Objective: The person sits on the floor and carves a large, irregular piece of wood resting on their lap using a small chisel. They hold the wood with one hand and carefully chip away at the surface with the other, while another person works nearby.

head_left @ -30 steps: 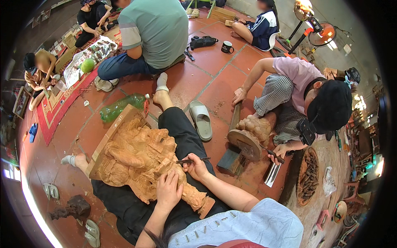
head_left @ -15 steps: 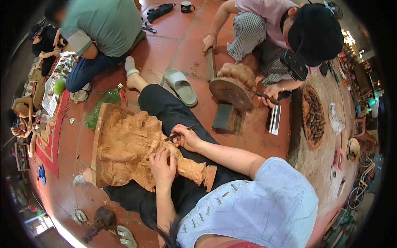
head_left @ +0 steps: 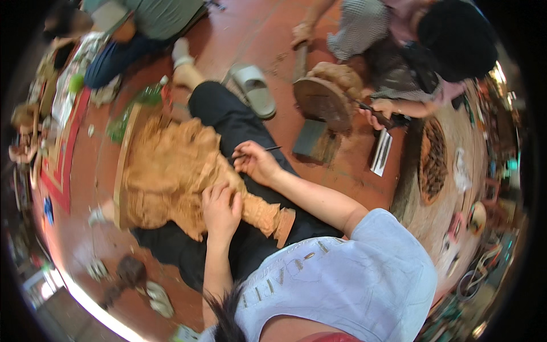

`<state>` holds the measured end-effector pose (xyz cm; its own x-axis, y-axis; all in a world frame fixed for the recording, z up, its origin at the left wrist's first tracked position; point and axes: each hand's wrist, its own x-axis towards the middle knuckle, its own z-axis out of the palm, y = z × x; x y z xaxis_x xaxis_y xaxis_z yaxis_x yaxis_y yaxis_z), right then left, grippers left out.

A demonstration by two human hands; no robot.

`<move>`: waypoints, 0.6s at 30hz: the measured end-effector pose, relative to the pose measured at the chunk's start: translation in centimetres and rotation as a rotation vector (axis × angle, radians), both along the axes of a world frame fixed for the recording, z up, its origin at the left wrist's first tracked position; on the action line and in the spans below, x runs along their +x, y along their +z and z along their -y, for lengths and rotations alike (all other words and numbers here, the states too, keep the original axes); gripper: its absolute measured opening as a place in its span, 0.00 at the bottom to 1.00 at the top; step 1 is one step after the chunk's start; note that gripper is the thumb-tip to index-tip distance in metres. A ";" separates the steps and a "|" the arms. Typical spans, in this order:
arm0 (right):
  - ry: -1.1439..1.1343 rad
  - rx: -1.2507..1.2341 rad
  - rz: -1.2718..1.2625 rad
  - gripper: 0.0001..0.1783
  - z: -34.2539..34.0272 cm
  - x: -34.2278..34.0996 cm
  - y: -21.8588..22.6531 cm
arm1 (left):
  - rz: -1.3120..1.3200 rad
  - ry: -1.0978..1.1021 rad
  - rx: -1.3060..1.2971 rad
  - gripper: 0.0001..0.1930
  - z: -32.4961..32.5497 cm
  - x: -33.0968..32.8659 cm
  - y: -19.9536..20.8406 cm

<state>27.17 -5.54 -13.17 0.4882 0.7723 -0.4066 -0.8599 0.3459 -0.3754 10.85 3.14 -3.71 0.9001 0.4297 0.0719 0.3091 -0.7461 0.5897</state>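
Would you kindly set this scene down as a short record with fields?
Setting: red tiled floor, person seated, legs out
Work: pale wood carving lying across the lap
Left hand: pressed flat on the carving
Right hand: gripping a thin tool, tip at the carving
Nearby: grey sandal on the floor by the leg
Co-worker: seated opposite, one hand with a tool at a round-based carving

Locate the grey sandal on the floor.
In the head view, the sandal lies on the red floor at upper centre, between the outstretched black-trousered leg and a co-worker's round carving.
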 end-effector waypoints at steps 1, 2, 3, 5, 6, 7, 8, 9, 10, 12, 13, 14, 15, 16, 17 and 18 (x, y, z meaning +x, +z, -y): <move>-0.005 -0.031 0.039 0.06 0.1 -0.1 1.1 | 0.017 0.012 0.012 0.10 0.4 -0.3 0.3; 0.020 -0.084 0.152 0.05 0.6 0.1 1.2 | 0.010 0.010 0.011 0.09 0.7 -0.7 0.2; 0.023 -0.120 0.215 0.05 1.0 -0.1 1.8 | 0.002 0.016 0.003 0.08 1.0 -1.1 0.1; 0.102 -0.212 0.445 0.03 2.1 -0.6 4.0 | 0.010 0.046 -0.076 0.08 1.6 -1.5 0.8; 0.126 -0.237 0.554 0.04 2.4 -0.8 5.0 | 0.025 0.069 -0.087 0.08 1.9 -1.6 0.7; 0.140 -0.253 0.672 0.04 2.5 -0.8 5.4 | 0.050 0.086 -0.090 0.07 2.1 -1.5 0.6; 0.167 -0.283 0.773 0.04 2.6 -1.1 5.2 | 0.036 0.094 -0.097 0.07 2.2 -1.7 0.6; 0.189 -0.312 0.873 0.05 2.7 -1.3 5.0 | 0.022 0.098 -0.103 0.07 2.3 -1.9 0.5; 0.204 -0.342 0.980 0.05 2.6 -1.4 5.0 | 0.014 0.095 -0.109 0.07 2.4 -1.9 0.5; 0.189 -0.366 1.128 0.06 1.8 -1.4 5.1 | 0.030 0.099 -0.106 0.07 2.5 -2.0 0.4; 0.185 -0.379 1.197 0.07 1.5 -1.4 5.3 | 0.033 0.103 -0.108 0.07 2.8 -2.1 0.4; 0.136 -0.372 1.357 0.08 1.0 -1.4 5.6 | 0.036 0.097 -0.102 0.07 2.7 -2.1 0.4; 0.124 -0.366 1.472 0.08 0.9 -1.3 6.0 | 0.039 0.090 -0.097 0.07 2.4 -1.9 0.5; 0.115 -0.354 1.589 0.08 0.9 -1.2 6.5 | 0.043 0.087 -0.092 0.07 2.2 -1.8 0.5; 0.105 -0.341 1.706 0.09 1.0 -1.2 6.8 | 0.048 0.090 -0.103 0.07 2.3 -1.8 0.3; 0.122 -0.362 1.691 0.09 1.8 -1.8 7.1 | 0.053 0.093 -0.114 0.07 2.5 -1.9 0.2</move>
